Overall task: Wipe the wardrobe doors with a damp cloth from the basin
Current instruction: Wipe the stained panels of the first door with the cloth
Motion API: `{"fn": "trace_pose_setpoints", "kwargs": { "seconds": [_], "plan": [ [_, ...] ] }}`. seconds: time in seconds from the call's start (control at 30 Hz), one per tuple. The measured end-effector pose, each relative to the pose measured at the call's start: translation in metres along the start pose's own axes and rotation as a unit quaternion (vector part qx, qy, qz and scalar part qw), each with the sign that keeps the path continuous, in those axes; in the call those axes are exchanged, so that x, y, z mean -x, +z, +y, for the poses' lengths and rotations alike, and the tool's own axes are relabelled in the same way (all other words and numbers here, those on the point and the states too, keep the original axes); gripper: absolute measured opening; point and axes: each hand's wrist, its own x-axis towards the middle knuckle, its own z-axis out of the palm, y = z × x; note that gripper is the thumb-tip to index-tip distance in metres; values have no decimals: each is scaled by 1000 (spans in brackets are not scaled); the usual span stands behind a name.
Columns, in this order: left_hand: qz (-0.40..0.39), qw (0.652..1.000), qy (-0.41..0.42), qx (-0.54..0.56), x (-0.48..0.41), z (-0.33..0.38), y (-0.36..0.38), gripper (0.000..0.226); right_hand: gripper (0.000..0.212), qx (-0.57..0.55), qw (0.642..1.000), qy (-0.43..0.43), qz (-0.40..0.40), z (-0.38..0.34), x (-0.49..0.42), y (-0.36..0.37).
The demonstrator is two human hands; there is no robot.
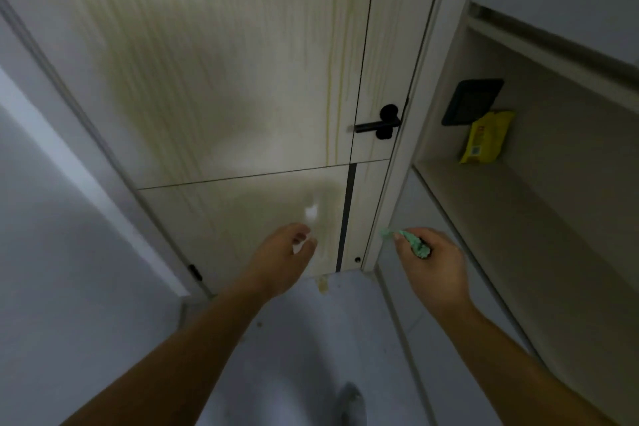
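Low in the frame, the right hand has its fingers clenched round a bunched green cloth, just right of centre, near the door's edge. The left hand hangs beside it, fingers loosely curled, apparently empty. Better to spread the cloth flat — a wad wipes little. Beyond, the pale door shows yellowish streaks running down beside the black handle — following them top to bottom seems wisest.
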Motion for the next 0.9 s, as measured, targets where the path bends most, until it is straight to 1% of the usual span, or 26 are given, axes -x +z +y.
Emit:
{"fn": "trace_pose_setpoints", "kwargs": {
  "seconds": [0.1,0.23,0.3,0.47,0.5,0.57,0.67,0.77,0.83,0.9],
  "plan": [
    [12,1000,-11,7,-68,14,4,37,12,6,1000,-12,3,15,-69,11],
    [11,1000,-18,10,-148,30,10,36,23,17,999,7,-30,37,-157,26],
    [10,1000,-15,8,-182,38,11,37,22,26,999,6,-36,41,-194,34],
    [-9,1000,14,3,-255,55,15,41,13,43,999,-25,-16,51,-269,58],
    [-13,1000,20,6,-268,57,15,41,12,57,998,-36,-12,52,-280,64],
    [-34,999,32,13,-308,57,18,43,7,95,993,-61,25,57,-311,81],
    [-26,998,46,28,-321,66,20,41,7,135,982,-123,48,59,-323,89],
    [-36,995,64,62,-339,61,23,33,19,182,968,-170,35,71,-335,109],
    [-50,992,73,85,-352,54,24,30,22,211,957,-201,5,76,-334,130],
    [-50,990,83,102,-361,48,27,30,26,251,937,-240,-37,84,-330,142]
  ]
}}
